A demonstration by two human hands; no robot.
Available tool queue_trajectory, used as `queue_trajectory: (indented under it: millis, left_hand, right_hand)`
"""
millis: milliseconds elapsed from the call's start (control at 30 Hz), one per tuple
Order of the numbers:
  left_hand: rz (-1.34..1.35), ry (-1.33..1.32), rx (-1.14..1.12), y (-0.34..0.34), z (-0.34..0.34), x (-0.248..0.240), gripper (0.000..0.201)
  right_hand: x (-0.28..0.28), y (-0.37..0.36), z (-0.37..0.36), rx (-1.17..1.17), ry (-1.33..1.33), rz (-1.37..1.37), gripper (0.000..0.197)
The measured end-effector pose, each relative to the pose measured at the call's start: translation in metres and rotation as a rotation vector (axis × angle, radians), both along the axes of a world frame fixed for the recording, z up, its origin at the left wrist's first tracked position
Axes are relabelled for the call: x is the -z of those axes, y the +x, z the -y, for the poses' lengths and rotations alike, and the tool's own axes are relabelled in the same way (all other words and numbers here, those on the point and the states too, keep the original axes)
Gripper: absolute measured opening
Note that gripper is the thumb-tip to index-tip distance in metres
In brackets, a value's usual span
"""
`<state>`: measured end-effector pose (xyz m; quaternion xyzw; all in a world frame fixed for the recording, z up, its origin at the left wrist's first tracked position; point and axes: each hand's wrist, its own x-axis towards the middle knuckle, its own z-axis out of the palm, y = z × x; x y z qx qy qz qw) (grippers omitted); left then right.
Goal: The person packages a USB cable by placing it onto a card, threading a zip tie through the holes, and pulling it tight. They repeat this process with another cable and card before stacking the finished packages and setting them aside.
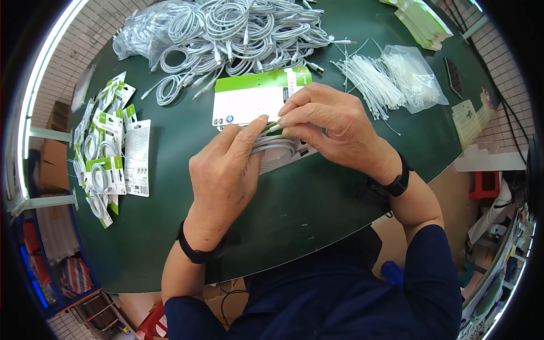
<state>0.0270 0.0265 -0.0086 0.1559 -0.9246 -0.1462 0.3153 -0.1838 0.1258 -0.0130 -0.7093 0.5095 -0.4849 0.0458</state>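
Near the middle of the green table, my left hand (226, 158) grips a coiled white cable (277, 148) together with the card under it. My right hand (334, 122) is closed in a pinch at the top of the coil, by a white cable end; whether a thin tie is also between the fingers I cannot make out. Just beyond my hands lies a green and white packaging card (252, 102), partly covered by my right fingers. The lower card's edge shows below the coil, and most of it is hidden.
A big heap of coiled cables (243, 34) fills the far side. Carded cables (102, 153) are piled at the left. Loose white cable ties (371, 85) lie at the right beside a clear bag of ties (416, 79). A stack of green cards (419, 22) sits at the far right, near a dark phone-like object (453, 77).
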Motion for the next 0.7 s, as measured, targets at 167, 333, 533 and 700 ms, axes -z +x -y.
queue_trajectory:
  millis: [167, 333, 533, 700]
  left_hand:
    - [-0.158, 0.046, 0.024, -0.0018, 0.0046, 0.0119, 0.039]
    - [-0.183, 0.029, 0.057, 0.0034, 0.0028, 0.0112, 0.028]
    - [-0.158, -0.012, 0.063, 0.0050, 0.0011, 0.0103, 0.025]
    - [-0.153, -0.071, 0.079, 0.0007, 0.0026, 0.0116, 0.026]
  right_hand:
    - [0.0067, 0.0008, 0.0015, 0.032, -0.040, -0.039, 0.022]
    - [0.0083, 0.0029, 0.0010, 0.023, -0.082, -0.048, 0.022]
    - [0.0081, 0.0040, 0.0002, 0.008, -0.055, -0.081, 0.022]
    - [0.0093, 0.0025, 0.0005, 0.005, -0.036, -0.071, 0.021]
